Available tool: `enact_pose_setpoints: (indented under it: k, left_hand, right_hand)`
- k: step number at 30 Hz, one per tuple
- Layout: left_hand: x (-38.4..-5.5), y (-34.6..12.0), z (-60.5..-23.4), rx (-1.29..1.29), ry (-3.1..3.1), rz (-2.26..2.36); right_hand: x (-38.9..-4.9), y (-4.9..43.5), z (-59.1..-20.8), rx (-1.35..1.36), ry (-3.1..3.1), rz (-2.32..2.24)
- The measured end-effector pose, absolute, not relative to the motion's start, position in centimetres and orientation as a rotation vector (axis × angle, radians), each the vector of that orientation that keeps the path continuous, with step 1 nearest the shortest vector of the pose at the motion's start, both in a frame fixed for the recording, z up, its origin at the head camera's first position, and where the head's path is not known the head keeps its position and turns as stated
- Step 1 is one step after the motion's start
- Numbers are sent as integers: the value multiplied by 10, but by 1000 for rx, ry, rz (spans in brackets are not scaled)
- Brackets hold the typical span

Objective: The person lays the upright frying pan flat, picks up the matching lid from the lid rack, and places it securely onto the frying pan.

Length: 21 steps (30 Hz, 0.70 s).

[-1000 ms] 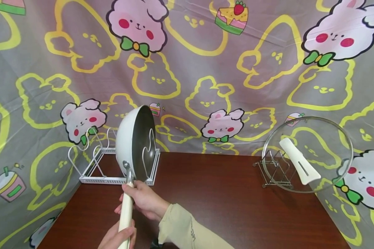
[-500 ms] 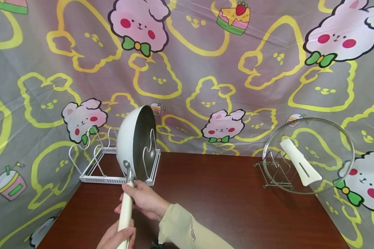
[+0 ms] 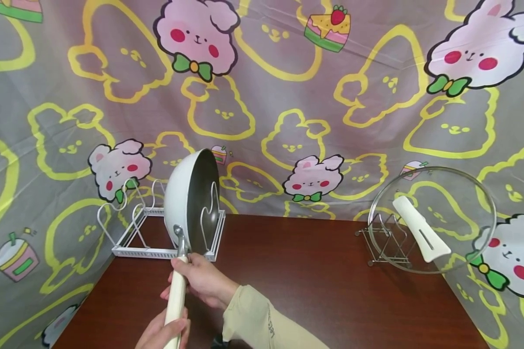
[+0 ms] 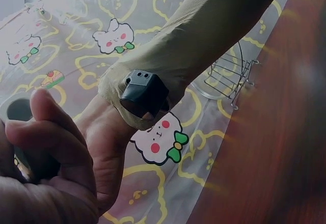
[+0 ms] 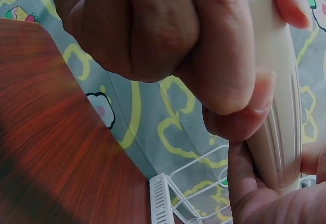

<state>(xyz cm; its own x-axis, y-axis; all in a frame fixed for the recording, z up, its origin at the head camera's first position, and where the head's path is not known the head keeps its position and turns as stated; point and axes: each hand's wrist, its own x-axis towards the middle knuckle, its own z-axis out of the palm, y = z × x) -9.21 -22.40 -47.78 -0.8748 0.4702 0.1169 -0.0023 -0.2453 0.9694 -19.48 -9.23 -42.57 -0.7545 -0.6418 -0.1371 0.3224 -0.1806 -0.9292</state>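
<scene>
A white frying pan with a dark inside stands on edge among the wire dividers of a white rack, its open side facing right. Its cream handle points toward me. My right hand grips the handle close to the metal joint, thumb on top. Lower down, toward the handle's end, my left hand holds it with curled fingers. Seen from the right wrist, the ribbed handle runs between both hands. In the left wrist view, my left hand is curled round the handle's end.
On the right, a glass lid with a cream handle stands tilted in a small metal wire rack. Both racks sit on a dark red-brown table. A patterned cloth hangs behind and along the sides.
The head view has shifted very slightly. Both hands keep their grip on the handle, and the pan has not visibly moved in the rack.
</scene>
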Motion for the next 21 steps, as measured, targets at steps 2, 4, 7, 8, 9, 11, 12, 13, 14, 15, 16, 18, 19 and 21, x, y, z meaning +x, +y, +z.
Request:
enact_pose_setpoints:
  k: [2, 4, 7, 8, 9, 11, 12, 13, 14, 15, 16, 18, 19, 21]
  left_hand:
    - [-91, -225, -476, 512, 1690, 2177]
    - [-91, -226, -474, 464, 1665, 2167]
    - [-91, -227, -473, 450, 1643, 2166]
    - [-91, -228, -472, 456, 1648, 2167]
    - [-91, -228, -472, 458, 1654, 2165]
    - [-91, -228, -472, 477, 1659, 2170]
    - [-91, -228, -472, 494, 1668, 2173]
    - [-91, -228, -472, 497, 1670, 2171]
    - [-91, -228, -472, 475, 1671, 2163]
    - [-92, -229, -471, 471, 1668, 2163]
    - [-91, -229, -470, 457, 1667, 2160]
    - [-91, -229, -469, 436, 1674, 2154]
    - [-91, -229, -468, 419, 1676, 2147]
    - [-92, -228, -467, 428, 1681, 2150]
  right_hand:
    - [-195, -92, -425, -375, 1460, -1982]
    - [-194, -93, -425, -369, 1460, -1986]
    - [-193, -93, -425, -363, 1460, -1991]
    - [-193, -93, -424, -358, 1460, -1994]
    - [-192, -94, -424, -355, 1464, -1997]
    - [-192, -93, -424, -353, 1466, -1997]
    - [-192, -93, -423, -354, 1465, -1996]
    - [-192, -93, -423, -357, 1465, -1994]
    - [-192, -93, -423, -361, 1466, -1990]
    - [-192, -93, -422, -366, 1466, -1986]
    - [-192, -93, -422, -369, 1465, -1983]
    - [-192, -92, -421, -374, 1465, -1978]
    - [-192, -92, -420, -377, 1465, -1975]
    - [-193, -91, -419, -376, 1461, -1978]
